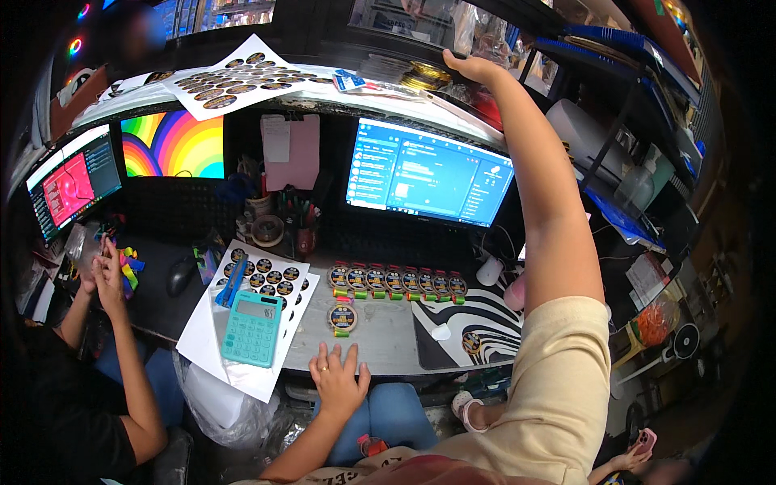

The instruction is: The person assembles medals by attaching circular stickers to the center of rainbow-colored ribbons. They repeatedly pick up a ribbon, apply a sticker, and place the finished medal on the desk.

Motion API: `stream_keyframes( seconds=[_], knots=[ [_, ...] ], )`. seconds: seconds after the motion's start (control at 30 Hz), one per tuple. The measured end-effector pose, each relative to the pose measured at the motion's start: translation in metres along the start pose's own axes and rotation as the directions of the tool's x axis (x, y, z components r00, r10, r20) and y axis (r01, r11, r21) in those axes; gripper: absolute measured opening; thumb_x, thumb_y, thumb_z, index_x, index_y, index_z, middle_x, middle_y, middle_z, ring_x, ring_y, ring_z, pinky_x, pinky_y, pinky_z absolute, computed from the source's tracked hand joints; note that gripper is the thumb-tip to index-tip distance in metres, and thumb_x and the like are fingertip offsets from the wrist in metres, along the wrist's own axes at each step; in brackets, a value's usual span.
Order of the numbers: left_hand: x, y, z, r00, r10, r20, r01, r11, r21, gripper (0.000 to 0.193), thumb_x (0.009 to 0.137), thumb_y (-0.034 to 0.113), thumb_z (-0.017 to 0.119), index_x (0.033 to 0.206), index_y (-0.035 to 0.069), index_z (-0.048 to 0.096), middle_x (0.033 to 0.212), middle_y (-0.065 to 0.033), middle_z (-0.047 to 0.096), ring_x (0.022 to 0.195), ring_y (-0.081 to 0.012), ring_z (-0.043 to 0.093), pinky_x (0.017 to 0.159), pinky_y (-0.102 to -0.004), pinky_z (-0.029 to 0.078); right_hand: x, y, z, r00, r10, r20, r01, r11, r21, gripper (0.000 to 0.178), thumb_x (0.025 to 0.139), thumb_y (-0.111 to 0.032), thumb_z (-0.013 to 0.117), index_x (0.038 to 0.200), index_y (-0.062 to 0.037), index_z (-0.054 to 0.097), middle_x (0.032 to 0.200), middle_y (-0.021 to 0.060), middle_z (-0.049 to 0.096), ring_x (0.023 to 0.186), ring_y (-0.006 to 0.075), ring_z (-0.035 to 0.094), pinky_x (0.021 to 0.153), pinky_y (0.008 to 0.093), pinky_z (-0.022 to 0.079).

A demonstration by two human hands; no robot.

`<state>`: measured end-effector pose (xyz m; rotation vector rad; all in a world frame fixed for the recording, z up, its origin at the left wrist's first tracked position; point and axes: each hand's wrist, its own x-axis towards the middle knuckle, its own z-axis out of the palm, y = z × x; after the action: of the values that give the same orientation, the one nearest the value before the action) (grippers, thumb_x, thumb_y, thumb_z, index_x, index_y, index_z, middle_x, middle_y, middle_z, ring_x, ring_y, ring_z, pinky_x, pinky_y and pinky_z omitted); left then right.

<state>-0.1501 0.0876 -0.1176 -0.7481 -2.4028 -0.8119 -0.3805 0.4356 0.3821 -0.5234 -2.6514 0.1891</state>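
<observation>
My left hand (341,378) lies at the desk's front edge, fingers spread and holding nothing. Just beyond its fingertips is a single round medal (342,316) with a dark printed face and a folded green-and-red ribbon. A row of several matching medals (394,280) lies behind it on the grey desk. My right arm stretches up and forward over the monitor. At its end, my right hand (475,69) is at the raised ledge, beside a stack of gold discs (425,77) and clear plastic wrapping (491,34). Its fingers are mostly hidden, so any hold is unclear.
Left of the medals, a teal calculator (252,330) and a blue tool (233,280) lie on round-sticker sheets (202,343). A lit monitor (428,174) stands behind. At left, another person's hands (105,275) hold clear plastic. A black shelf rack (602,133) stands right.
</observation>
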Motion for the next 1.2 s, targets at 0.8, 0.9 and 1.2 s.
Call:
stream_keyframes(
  seconds=[0.8, 0.9, 1.2],
  knots=[
    [0.002, -0.002, -0.016, 0.994, 0.018, 0.105, -0.008, 0.995, -0.101, 0.044, 0.092, 0.028, 0.056, 0.131, 0.008, 0.054, 0.129, -0.0223, 0.052, 0.132, -0.0418, 0.038, 0.108, -0.0573, 0.022, -0.428, 0.107, 0.149, 0.987, -0.033, -0.160, 0.068, 0.972, 0.224, 0.023, 0.081, -0.018, 0.071, 0.099, -0.0040, 0.069, 0.100, 0.0154, 0.065, 0.097, 0.0348, 0.060, 0.085, 0.0428, 0.047],
    [-0.001, -0.002, -0.034, 0.998, -0.016, 0.058, 0.034, 0.941, -0.337, 0.039, 0.089, 0.018, 0.061, 0.126, 0.006, 0.056, 0.127, -0.0200, 0.051, 0.126, -0.0390, 0.044, 0.107, -0.0492, 0.030, -0.458, 0.150, 0.209, 0.976, 0.217, -0.032, -0.204, 0.950, 0.236, 0.036, 0.077, -0.026, 0.075, 0.103, -0.0020, 0.070, 0.100, 0.0214, 0.065, 0.095, 0.0378, 0.061, 0.085, 0.0426, 0.048],
    [-0.045, 0.020, -0.072, 0.984, -0.010, 0.175, 0.098, 0.860, -0.501, 0.031, 0.086, 0.008, 0.062, 0.116, 0.004, 0.062, 0.121, -0.0169, 0.054, 0.114, -0.0320, 0.054, 0.096, -0.0387, 0.043, -0.488, 0.179, 0.273, 0.921, 0.274, -0.277, -0.180, 0.930, 0.322, 0.036, 0.065, -0.019, 0.082, 0.095, -0.0038, 0.069, 0.094, 0.0167, 0.065, 0.088, 0.0341, 0.061, 0.078, 0.0414, 0.049]
  ],
)
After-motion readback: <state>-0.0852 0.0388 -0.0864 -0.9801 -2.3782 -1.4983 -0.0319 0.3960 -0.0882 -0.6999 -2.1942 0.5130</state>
